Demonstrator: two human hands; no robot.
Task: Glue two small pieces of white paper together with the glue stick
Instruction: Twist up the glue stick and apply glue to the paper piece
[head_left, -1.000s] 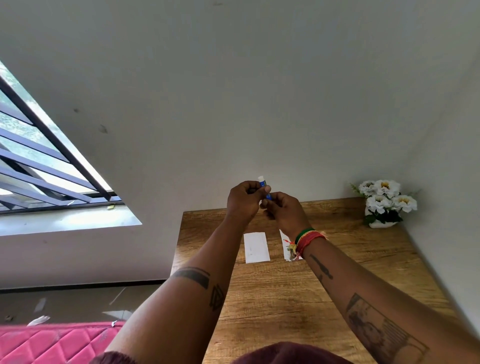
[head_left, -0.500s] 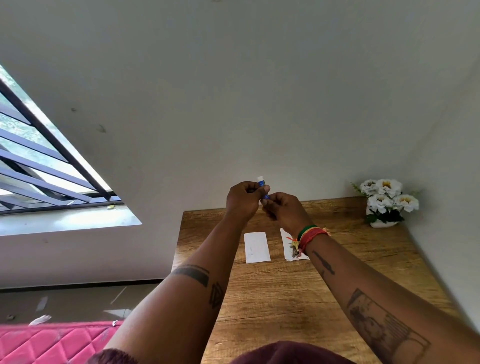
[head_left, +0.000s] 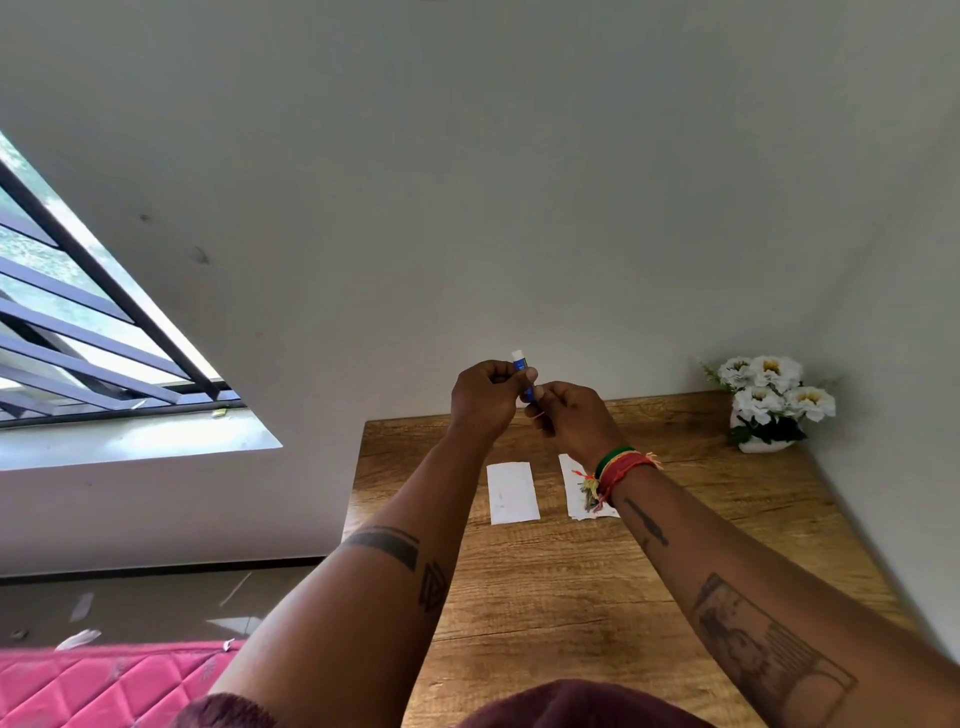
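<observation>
I hold a small blue glue stick (head_left: 521, 370) with a white tip up in the air above the far part of the wooden table (head_left: 571, 582). My left hand (head_left: 483, 397) pinches its upper part and my right hand (head_left: 569, 421) grips its lower end. One white paper strip (head_left: 511, 492) lies flat on the table below my hands. A second white paper strip (head_left: 576, 491) lies to its right, partly hidden by my right wrist and its coloured bracelets.
A white pot of white flowers (head_left: 769, 402) stands at the table's far right corner against the wall. A barred window (head_left: 88, 332) is on the left. A pink quilted mattress (head_left: 104, 686) lies on the floor left of the table.
Both hands stay together on the glue stick at nearly the same spot. My right wrist has shifted slightly, so a little more of the right paper strip shows.
</observation>
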